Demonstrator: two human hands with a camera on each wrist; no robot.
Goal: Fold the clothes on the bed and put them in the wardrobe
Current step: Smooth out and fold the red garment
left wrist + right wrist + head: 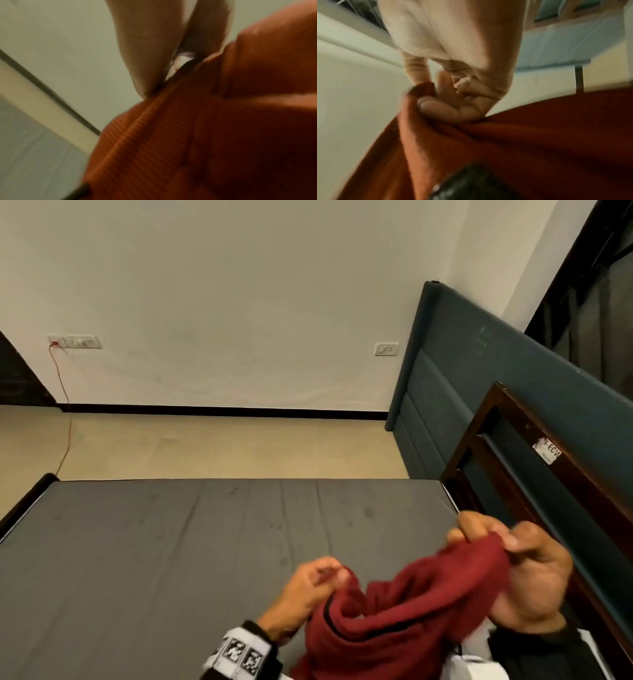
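A dark red knitted garment (407,607) with black trim hangs bunched between both hands, above the near right part of the bed (171,542). My left hand (329,573) pinches one edge of it at the lower middle of the head view. My right hand (493,537), higher and to the right, pinches another edge between thumb and fingers. In the left wrist view the ribbed red garment (188,135) fills the right side under my fingers (147,54). In the right wrist view my curled fingers (440,106) grip a fold of the red garment (522,148).
The bed carries a flat grey sheet. A dark wooden headboard (534,460) and a blue padded panel (479,378) stand at the right. Beige floor (205,446) and a white wall with sockets (82,341) and a red cable (65,405) lie beyond the bed.
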